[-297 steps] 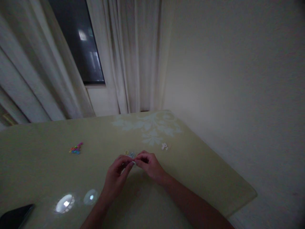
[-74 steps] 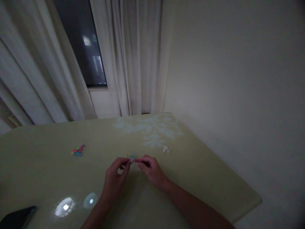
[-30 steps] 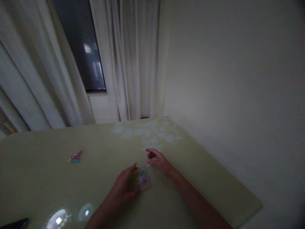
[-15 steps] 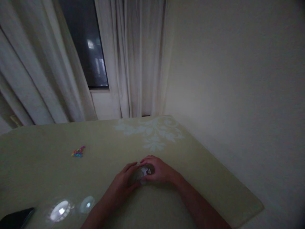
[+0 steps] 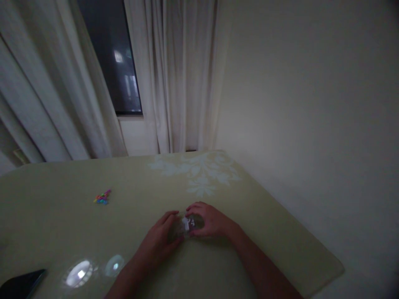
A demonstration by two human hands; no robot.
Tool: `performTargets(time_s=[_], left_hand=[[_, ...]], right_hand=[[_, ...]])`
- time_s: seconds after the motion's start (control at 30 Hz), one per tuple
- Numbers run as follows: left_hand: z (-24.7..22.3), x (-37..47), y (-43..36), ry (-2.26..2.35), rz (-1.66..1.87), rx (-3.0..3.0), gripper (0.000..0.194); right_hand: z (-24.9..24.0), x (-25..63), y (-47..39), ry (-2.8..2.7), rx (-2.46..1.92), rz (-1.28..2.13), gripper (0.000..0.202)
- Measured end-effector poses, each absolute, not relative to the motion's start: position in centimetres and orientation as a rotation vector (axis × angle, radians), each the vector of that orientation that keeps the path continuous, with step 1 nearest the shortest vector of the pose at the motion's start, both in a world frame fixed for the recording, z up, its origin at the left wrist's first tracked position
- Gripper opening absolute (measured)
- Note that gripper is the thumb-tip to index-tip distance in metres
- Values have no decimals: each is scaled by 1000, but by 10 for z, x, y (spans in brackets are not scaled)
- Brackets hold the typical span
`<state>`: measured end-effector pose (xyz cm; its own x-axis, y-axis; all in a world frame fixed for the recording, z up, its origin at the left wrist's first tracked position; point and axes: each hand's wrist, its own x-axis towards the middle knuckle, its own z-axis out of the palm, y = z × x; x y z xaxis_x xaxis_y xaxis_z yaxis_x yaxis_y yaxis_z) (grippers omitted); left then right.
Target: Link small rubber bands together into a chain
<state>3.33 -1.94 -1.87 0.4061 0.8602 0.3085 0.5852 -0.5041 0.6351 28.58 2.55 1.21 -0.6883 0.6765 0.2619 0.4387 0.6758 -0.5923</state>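
Note:
A small clear container (image 5: 186, 224) with whitish marks lies on its side, low over the table's middle. My left hand (image 5: 163, 234) is curved round its left end, thumb below and fingers above. Round the right end are the thumb and fingers of my right hand (image 5: 210, 221). The two hands are a little apart, with the container's middle showing between them. What is inside the container is too dim to make out.
Several small colourful pieces (image 5: 102, 197) lie in a pile at the left on the yellowish table (image 5: 140, 182). A dark flat object (image 5: 23, 284) sits at the lower left, beside bright light reflections. A wall borders the table's right side; curtains hang behind.
My right hand has shifted slightly to the right, away from my left hand, so more of the container's middle shows. My left hand has hardly moved.

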Motion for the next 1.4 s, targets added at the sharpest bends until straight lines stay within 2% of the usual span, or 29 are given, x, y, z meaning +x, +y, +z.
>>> performTargets(time_s=[0.33, 0.5, 0.6, 0.77, 0.9, 1.07, 1.4], left_hand=[[-23, 28, -15, 1256, 943, 2117, 70], [-28, 27, -13, 1307, 945, 2154, 65], [-30, 27, -12, 1340, 936, 2144, 64], [-31, 26, -13, 1380, 924, 2160, 50], [-24, 27, -14, 1372, 916, 2248, 54], [-17, 26, -15, 1349, 877, 2293, 40], [-23, 20, -11, 1333, 877, 2306, 44]], right_hand=[[9, 280, 24, -2271, -919, 694, 49], [6, 279, 26, -2254, -1041, 640, 56], [5, 277, 24, -2289, -986, 669, 52], [9, 274, 18, -2315, -917, 709, 46], [8, 269, 17, -2281, -956, 711, 36], [1, 270, 20, -2293, -925, 698, 36], [-1, 276, 23, -2309, -884, 763, 42]])
